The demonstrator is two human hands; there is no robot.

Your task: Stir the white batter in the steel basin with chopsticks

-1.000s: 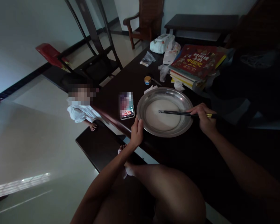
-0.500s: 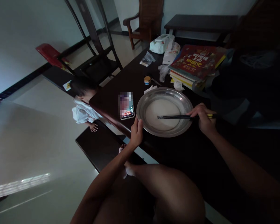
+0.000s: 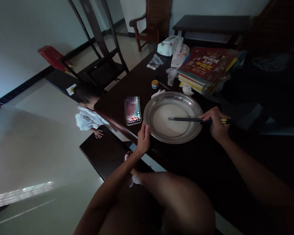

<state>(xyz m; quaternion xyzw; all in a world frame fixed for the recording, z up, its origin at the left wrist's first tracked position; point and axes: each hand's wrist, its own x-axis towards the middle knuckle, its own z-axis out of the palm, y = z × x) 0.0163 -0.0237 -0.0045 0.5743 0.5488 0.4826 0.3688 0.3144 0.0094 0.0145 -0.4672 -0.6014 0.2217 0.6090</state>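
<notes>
The big dark wooden table point(image 3: 137, 81) holds everything, and the round shiny metal pan point(image 3: 149, 111) sits near its front edge, right in front of the person. Every place here is told from that pan. Behind it lies a stack of colourful books point(image 3: 203, 67), and just to its left lies a phone with a lit screen point(image 3: 133, 110). The pan has a thin white runny mix point(image 3: 168, 129) in its flat middle, so it would slosh and spill if tipped. The metal looks hard and light, and the rim is the best place to grip. The left hand point(image 3: 143, 138) is curled onto the near left rim, holding the pan steady. The right hand point(image 3: 217, 122), at the pan's right side, is pinched around the thin dark chopsticks point(image 3: 188, 119), whose tips dip into the mix. They look stiff and slippery.
</notes>
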